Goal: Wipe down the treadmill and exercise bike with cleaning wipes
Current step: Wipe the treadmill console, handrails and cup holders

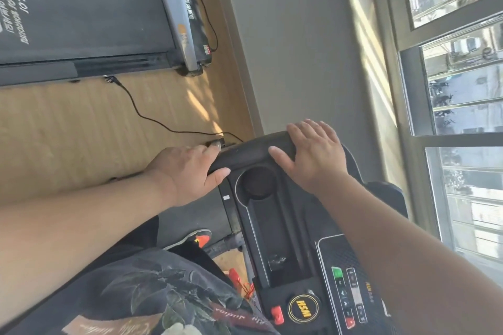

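Treadmill console (pixel 285 226) sits center-right, view rotated sideways. Round cup holder (pixel 255 182) in it looks bare inside; long tray (pixel 280 250) nearer the camera holds a small crumpled item, too unclear to identify. Left hand (pixel 187 171) wraps the end of the black handlebar (pixel 253 149), thumb on the near side, fingers curled over the far side. Right hand (pixel 313 155) lies flat on the same bar just right of it, fingers straight and spread, gripping nothing. No wipe visible in either hand. Button panel (pixel 351 296) and red safety key (pixel 277 315) sit near. Second treadmill (pixel 81 13) stands far left on the wood floor (pixel 81 122), cable (pixel 152 119) trailing from it. Window (pixel 449 90) at right.
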